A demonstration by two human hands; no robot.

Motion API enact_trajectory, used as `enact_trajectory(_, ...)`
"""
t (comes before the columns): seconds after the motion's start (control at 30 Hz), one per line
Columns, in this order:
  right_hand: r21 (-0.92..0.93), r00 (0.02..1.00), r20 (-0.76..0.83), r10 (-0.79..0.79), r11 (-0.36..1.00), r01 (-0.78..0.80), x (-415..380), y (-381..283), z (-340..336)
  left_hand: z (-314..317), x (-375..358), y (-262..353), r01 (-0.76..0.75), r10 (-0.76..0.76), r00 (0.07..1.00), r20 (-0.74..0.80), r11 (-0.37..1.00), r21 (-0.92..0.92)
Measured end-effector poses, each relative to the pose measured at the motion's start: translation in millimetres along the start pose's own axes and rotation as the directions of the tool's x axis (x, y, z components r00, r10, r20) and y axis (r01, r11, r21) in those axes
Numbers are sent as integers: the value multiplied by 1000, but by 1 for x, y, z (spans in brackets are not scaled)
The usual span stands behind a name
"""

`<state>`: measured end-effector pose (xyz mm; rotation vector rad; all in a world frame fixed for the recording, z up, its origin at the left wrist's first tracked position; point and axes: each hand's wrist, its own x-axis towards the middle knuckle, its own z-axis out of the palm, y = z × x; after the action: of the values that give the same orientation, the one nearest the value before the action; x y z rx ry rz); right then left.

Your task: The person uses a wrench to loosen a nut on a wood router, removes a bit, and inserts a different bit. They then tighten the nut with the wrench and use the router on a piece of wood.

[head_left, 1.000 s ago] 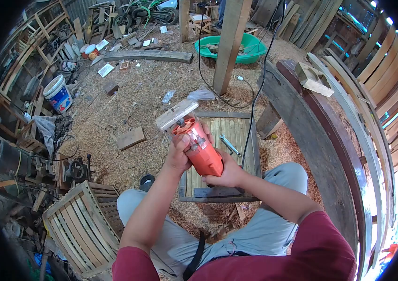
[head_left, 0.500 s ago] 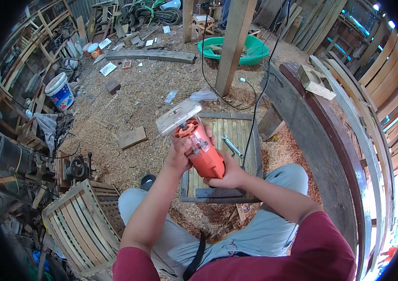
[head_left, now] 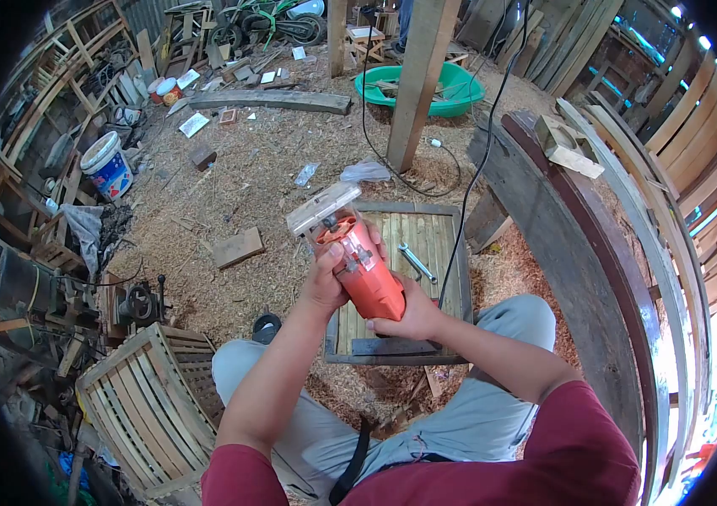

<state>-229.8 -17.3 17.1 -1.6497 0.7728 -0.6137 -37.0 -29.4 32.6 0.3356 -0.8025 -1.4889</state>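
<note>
Between my hands is an orange trim router with a clear plastic base, tilted so that the base points up and to the left. My left hand is wrapped round its upper body, just below the base. My right hand grips the rear end, where a black power cord runs upward. Under the router stands a low slatted wooden table. A metal wrench lies on its slats, to the right of the router, with a small dark tool partly showing beside it.
Wood shavings cover the floor. A wooden post rises ahead, near a green basin. Long boards line the right side. A slatted stool stands at lower left, a white bucket farther off. A wood block lies left of the table.
The router has turned slightly in my hands, its clear base moving a little to the right and down. The cord has shifted a little. Both hands keep their hold.
</note>
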Motion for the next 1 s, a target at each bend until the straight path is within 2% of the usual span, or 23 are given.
enact_trajectory(0.07, -49, 1000, -10, -16, 999, 16, 1, 4, 0, 1, 2, -2, -25, 25, 1000, -15, 1000, 9)
enact_trajectory(0.17, -28, 1000, 1, -4, 1000, 4, 0, 3, 0, -1, 3, -6, -16, 15, 1000, -12, 995, -101)
enact_trajectory(0.47, 51, 1000, -3, -27, 998, 28, 1, 5, 4, 1, 4, -5, 27, -27, 993, -112, 1000, -5)
enact_trajectory(0.57, 26, 1000, -18, -16, 1000, 16, 1, 0, 5, 1, 5, -4, 32, -29, 993, -118, 999, 24)
enact_trajectory(0.87, 6, 998, -14, 56, 998, -56, 2, 3, 6, 5, 5, -5, 54, -60, 980, -192, 998, -36)
enact_trajectory(1.0, -1, 998, -33, 61, 998, -62, 1, 1, 7, -1, 6, -8, 87, -92, 979, -180, 996, -36)
